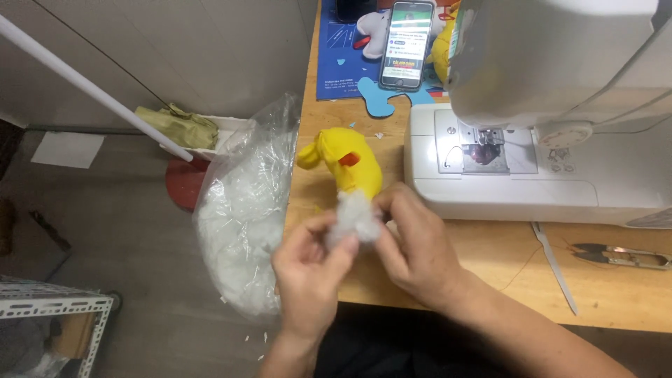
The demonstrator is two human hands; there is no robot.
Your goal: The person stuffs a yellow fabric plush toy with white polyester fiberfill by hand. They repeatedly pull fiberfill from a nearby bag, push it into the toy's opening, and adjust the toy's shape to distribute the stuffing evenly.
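Note:
A yellow plush toy (pixel 346 162) with an orange patch lies on the wooden table (pixel 490 259), its open end toward me. A tuft of white stuffing (pixel 353 215) sits at that opening. My left hand (pixel 308 269) pinches the stuffing from the left. My right hand (pixel 416 245) grips the same tuft and the toy's lower edge from the right. Both hands meet just below the toy.
A clear plastic bag of white stuffing (pixel 245 217) hangs off the table's left edge. A white sewing machine (pixel 546 140) stands at right, thread snips (pixel 619 256) in front of it. A phone (pixel 407 43), blue paper and other plush pieces lie at the back.

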